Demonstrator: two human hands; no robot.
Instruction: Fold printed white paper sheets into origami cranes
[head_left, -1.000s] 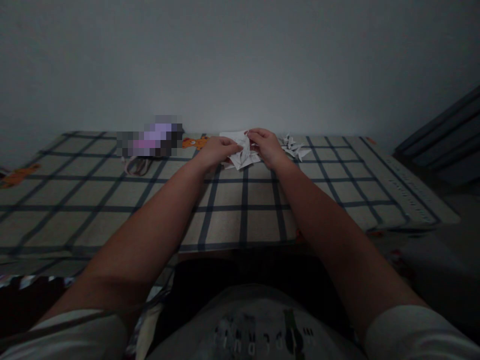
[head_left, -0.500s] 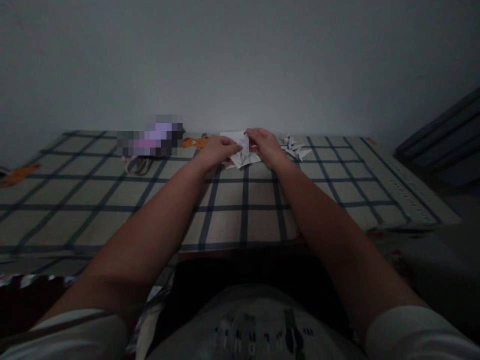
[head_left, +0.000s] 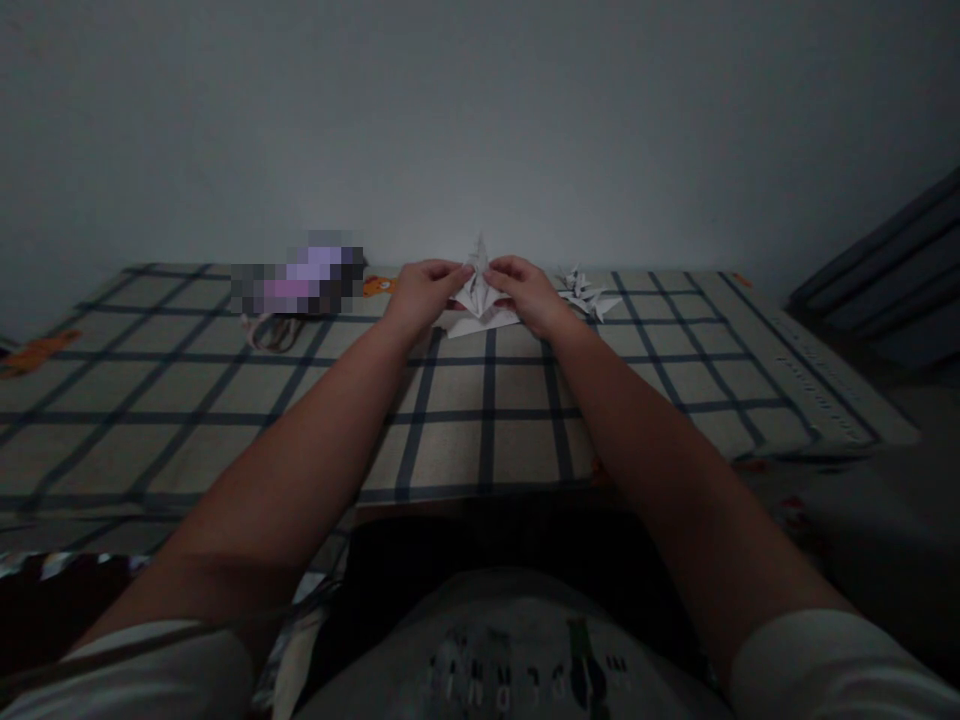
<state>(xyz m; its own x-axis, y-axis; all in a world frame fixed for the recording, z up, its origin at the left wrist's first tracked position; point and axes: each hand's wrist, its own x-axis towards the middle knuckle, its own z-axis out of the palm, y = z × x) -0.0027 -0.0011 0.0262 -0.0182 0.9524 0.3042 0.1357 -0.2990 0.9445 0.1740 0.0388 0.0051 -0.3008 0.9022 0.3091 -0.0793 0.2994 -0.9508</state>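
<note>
Folded paper [head_left: 478, 292]: above sheet [head_left: 480, 324], tip now showing at top, unlike half second ago. Left hand [head_left: 429, 290], right hand [head_left: 528, 293]: thumbs and fingers closed on opposite sides, apparently steadying folds. Paper pieces [head_left: 589, 294]: right of sheet.

checked tablecloth [head_left: 450, 440] | pixelated purple item [head_left: 311, 272] at left | looped cord [head_left: 279, 344] beside it | grey wall [head_left: 480, 120] behind

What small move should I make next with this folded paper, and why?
I'd probably press the folded paper gently between your fingers to firm its creases. Your left hand and right hand already hold it from both sides, thumbs near its middle, and its lower part spreads wider than the pointed tip standing up between them.
</note>
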